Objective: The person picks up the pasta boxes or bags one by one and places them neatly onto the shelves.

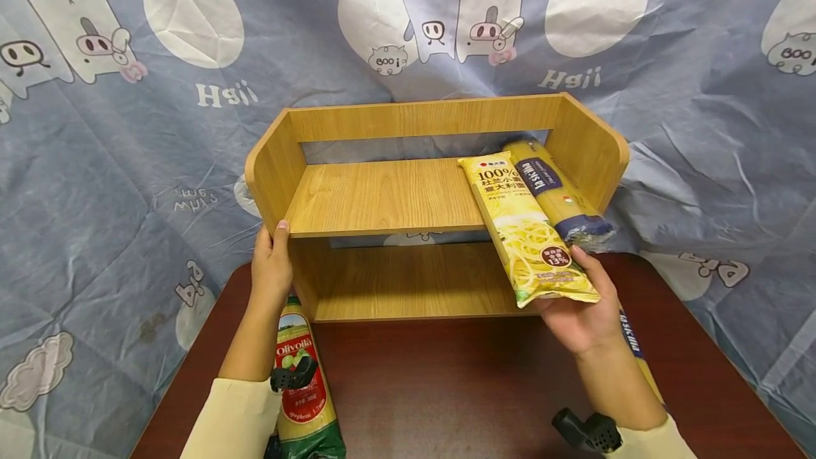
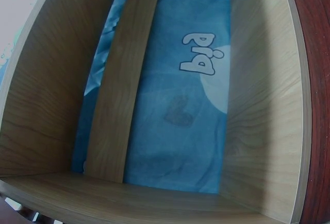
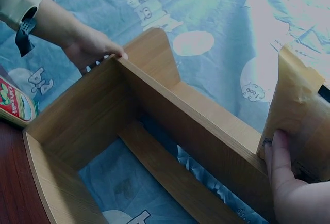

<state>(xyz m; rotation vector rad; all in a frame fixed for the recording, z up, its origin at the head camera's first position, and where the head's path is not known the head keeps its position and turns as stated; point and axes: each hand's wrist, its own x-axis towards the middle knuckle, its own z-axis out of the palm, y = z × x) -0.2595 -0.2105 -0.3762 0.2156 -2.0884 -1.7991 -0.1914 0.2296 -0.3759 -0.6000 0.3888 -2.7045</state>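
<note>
A two-tier wooden shelf (image 1: 382,193) stands on the table. My left hand (image 1: 273,264) grips the left side panel at the upper board, thumb on the front edge; the right wrist view also shows this left hand (image 3: 90,48) at the corner. With my right hand (image 1: 589,310) I hold the near end of a yellow spaghetti packet (image 1: 529,232), thumb on its right edge and fingers beneath. The packet slants over the upper board's right part. Beside it, another spaghetti packet (image 1: 554,193) with a blue band lies against the right side panel.
An Olivoilà spaghetti packet (image 1: 299,388) lies on the dark red table (image 1: 433,388) at left, partly behind my left forearm. Another packet (image 1: 631,335) shows beyond my right forearm. A patterned blue cloth (image 1: 319,34) hangs behind the shelf.
</note>
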